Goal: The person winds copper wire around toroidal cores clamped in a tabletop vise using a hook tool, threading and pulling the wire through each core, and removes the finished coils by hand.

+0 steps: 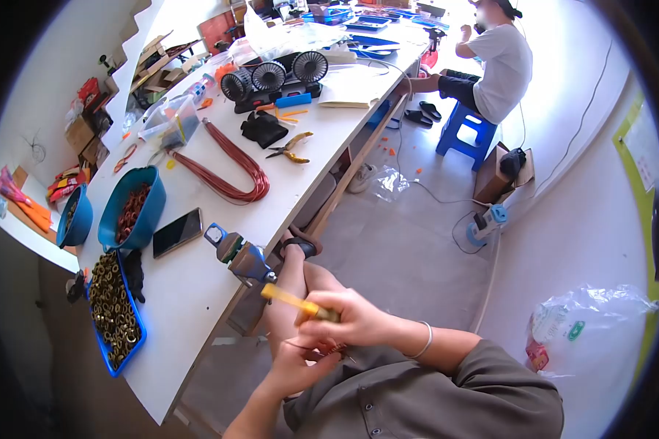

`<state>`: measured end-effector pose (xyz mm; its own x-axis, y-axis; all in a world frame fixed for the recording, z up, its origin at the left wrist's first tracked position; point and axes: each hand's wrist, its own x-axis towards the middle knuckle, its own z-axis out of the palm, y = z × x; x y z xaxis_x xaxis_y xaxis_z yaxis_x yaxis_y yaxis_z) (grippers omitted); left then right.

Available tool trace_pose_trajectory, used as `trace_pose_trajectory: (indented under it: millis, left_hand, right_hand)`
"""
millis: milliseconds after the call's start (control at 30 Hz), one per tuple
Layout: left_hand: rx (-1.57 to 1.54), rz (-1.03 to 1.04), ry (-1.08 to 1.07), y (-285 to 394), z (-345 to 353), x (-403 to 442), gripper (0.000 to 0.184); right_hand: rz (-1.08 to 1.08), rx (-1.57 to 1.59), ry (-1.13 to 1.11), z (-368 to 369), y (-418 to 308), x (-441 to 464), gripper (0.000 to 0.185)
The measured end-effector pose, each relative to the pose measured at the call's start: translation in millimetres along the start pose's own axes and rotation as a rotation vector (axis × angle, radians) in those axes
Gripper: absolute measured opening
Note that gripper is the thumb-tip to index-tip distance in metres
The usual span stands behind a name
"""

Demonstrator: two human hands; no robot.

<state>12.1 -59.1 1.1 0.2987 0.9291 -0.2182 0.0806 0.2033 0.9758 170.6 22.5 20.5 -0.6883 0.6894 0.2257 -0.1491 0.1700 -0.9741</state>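
Above my lap, my right hand [348, 320] is closed around a yellow-handled tool [291, 298], smeared by motion; its kind is unclear. Just below it, my left hand [298, 368] pinches a small piece of reddish-copper wire [332, 349], partly hidden by the fingers. The two hands touch or nearly touch. A blue bench vise [243, 257] is fixed at the table edge, just beyond the yellow tool. On the tabletop lie a loop of reddish wire [250, 186], yellow-handled pliers [291, 150] and a phone [177, 233].
Left on the white table [198, 307] are a blue tray of brass-coloured rings [140, 333] and teal bins [157, 192]. Small fans [269, 75] and a black glove [263, 129] lie farther back. Another person [499, 69] sits on a blue stool [467, 135]. A cable [447, 194] crosses the floor.
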Motion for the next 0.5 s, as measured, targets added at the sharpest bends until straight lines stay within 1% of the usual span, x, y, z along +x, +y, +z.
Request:
trace_pose_trajectory:
  millis: [33, 67, 100, 167, 200, 233, 300, 333, 367, 400, 433, 467, 500]
  left_hand:
    - [-0.034, 0.066, 0.011, 1.1, -2.7, -0.8, 0.015]
    - [-0.048, 0.092, 0.08, 0.4, -5.4, -1.8, 0.015]
    - [-0.056, 0.153, 0.186, 4.9, -7.1, -2.2, 0.014]
    - [-0.153, 0.325, 0.308, 8.3, -10.9, 1.4, 0.013]
    - [-0.195, 0.411, 0.38, 11.0, -10.6, 2.8, 0.011]
    - [-0.262, 0.518, 0.419, 8.0, -10.5, 6.0, 0.01]
    - [-0.338, 0.618, 0.49, 14.8, -3.0, 11.0, 0.009]
    - [-0.369, 0.651, 0.521, 12.1, -1.0, 16.2, 0.01]
    - [-0.328, 0.641, 0.516, 10.9, -1.5, 20.2, 0.011]
    - [-0.361, 0.612, 0.562, 15.6, 2.7, 23.5, 0.009]
    - [-0.443, 0.538, 0.588, 24.9, 7.1, 24.0, 0.007]
    - [-0.474, 0.516, 0.618, 27.8, 8.8, 25.8, 0.008]
    - [-0.547, 0.554, 0.585, 19.4, 5.5, 27.8, 0.008]
  right_hand:
    - [0.102, 0.001, 0.069, -5.6, 5.0, -0.8, 0.014]
    - [0.138, 0.264, 0.14, -6.9, 7.8, -2.3, 0.016]
    - [0.122, 0.19, 0.224, -7.2, 11.8, -1.7, 0.018]
    - [0.223, 0.277, 0.182, -12.2, 8.0, -11.2, 0.02]
    - [0.222, 0.263, 0.183, -10.1, 13.1, -14.1, 0.021]
    - [0.145, 0.208, 0.178, -6.0, 16.7, -15.8, 0.02]
    - [0.018, 0.073, 0.177, -1.4, 25.6, -18.0, 0.017]
    - [-0.007, 0.005, 0.22, -0.3, 22.2, -17.3, 0.017]
    - [-0.025, -0.053, 0.251, -0.3, 16.3, -15.2, 0.017]
    - [0.038, 0.017, 0.258, 0.5, 9.7, -13.6, 0.018]
    - [0.044, -0.029, 0.319, 1.8, 8.0, -12.8, 0.018]
    - [0.026, -0.064, 0.358, 2.5, 8.5, -11.5, 0.019]
    - [0.059, -0.02, 0.357, 2.2, 6.3, -11.1, 0.021]
